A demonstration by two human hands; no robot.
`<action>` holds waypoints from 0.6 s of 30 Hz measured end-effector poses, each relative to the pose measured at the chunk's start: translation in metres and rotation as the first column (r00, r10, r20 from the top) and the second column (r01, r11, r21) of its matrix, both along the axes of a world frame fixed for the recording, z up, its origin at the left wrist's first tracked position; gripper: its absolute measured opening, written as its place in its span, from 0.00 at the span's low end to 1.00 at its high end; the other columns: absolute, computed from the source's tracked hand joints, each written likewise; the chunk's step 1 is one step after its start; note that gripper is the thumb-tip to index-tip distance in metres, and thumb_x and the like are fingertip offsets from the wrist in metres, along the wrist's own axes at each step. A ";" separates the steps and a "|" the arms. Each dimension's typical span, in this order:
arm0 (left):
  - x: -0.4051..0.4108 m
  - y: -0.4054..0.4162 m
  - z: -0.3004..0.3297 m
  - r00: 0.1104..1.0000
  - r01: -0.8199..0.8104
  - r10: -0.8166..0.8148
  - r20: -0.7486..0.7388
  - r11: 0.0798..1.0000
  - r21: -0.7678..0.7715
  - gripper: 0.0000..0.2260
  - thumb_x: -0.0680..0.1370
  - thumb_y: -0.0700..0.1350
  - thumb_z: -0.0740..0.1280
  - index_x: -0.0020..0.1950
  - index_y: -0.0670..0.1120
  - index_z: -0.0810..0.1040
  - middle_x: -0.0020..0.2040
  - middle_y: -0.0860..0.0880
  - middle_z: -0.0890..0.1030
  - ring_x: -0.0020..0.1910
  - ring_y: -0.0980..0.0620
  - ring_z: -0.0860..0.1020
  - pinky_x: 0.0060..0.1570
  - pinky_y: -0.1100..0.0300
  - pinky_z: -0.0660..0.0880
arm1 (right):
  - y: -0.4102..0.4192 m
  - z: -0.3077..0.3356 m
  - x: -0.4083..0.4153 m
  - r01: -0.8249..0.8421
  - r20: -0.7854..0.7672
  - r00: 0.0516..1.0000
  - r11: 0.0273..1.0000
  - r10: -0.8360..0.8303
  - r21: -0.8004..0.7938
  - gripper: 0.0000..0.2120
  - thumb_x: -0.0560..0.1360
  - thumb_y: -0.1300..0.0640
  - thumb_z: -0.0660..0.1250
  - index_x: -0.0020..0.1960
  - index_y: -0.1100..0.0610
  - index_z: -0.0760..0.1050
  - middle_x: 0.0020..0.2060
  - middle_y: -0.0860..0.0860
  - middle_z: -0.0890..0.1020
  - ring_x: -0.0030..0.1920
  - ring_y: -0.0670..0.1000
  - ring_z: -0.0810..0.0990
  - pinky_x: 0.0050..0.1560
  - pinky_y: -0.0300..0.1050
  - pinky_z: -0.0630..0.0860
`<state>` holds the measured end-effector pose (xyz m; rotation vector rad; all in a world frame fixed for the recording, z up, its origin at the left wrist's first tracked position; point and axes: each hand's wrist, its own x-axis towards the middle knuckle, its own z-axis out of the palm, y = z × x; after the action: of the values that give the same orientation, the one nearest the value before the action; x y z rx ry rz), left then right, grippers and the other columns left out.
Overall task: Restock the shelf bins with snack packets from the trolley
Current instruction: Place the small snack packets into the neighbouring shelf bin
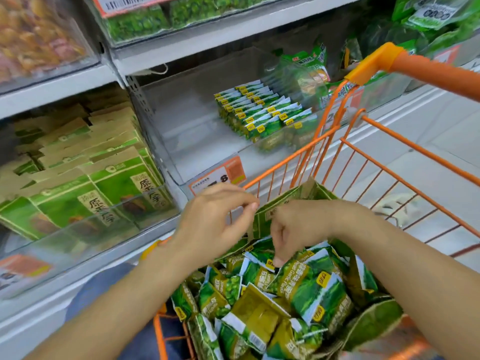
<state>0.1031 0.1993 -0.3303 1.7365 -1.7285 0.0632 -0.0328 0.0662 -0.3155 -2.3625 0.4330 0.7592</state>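
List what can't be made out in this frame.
- Head view: whether the right hand grips a snack packet; its fingertips are hidden behind the hand.
- Price tag: digits blocked by the left hand.
- Upper-right bin packets: blurred, cut off by the frame edge.

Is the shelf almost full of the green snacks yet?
Not yet. Neat rows of small green snack packets fill only part of the clear plastic shelf bin. The right hand reaches into the heap of green packets in the orange wire trolley; the left hand hovers empty.
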 end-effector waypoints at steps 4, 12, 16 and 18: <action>-0.005 0.001 -0.001 0.998 0.030 -0.030 0.052 1.000 -0.007 0.11 0.77 0.48 0.63 0.48 0.48 0.85 0.40 0.54 0.83 0.41 0.56 0.79 0.41 0.58 0.77 | 0.005 0.006 0.002 -0.026 -0.184 0.982 0.999 0.029 0.019 0.20 0.68 0.43 0.75 0.49 0.59 0.81 0.32 0.46 0.80 0.37 0.46 0.81 0.44 0.43 0.78; -0.004 0.005 0.000 0.992 0.098 -0.089 -0.085 0.990 0.103 0.10 0.78 0.49 0.63 0.50 0.50 0.84 0.38 0.61 0.82 0.36 0.69 0.75 0.38 0.78 0.68 | 0.007 0.001 0.006 0.025 -0.171 0.985 0.985 0.004 0.169 0.17 0.73 0.59 0.72 0.61 0.61 0.78 0.41 0.52 0.82 0.39 0.46 0.80 0.39 0.35 0.77; -0.004 0.004 0.003 0.930 0.109 -0.025 -0.367 0.971 0.211 0.10 0.76 0.54 0.65 0.54 0.55 0.81 0.45 0.63 0.83 0.45 0.65 0.80 0.47 0.67 0.75 | -0.006 0.021 -0.007 0.162 0.089 0.977 0.942 -0.196 0.295 0.09 0.73 0.63 0.71 0.52 0.56 0.79 0.36 0.49 0.80 0.34 0.42 0.78 0.36 0.31 0.72; -0.005 0.004 0.003 0.840 0.210 -0.005 -0.542 0.925 0.317 0.21 0.73 0.62 0.64 0.65 0.58 0.74 0.59 0.60 0.80 0.57 0.62 0.78 0.56 0.61 0.75 | -0.016 0.032 -0.015 0.205 0.259 0.905 0.879 -0.338 0.429 0.09 0.72 0.65 0.72 0.51 0.56 0.79 0.36 0.51 0.80 0.36 0.44 0.78 0.41 0.33 0.73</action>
<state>0.0981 0.2032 -0.3270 1.6826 -1.4646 -0.7755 -0.0479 0.0502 -0.2837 -1.9397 0.4166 0.2750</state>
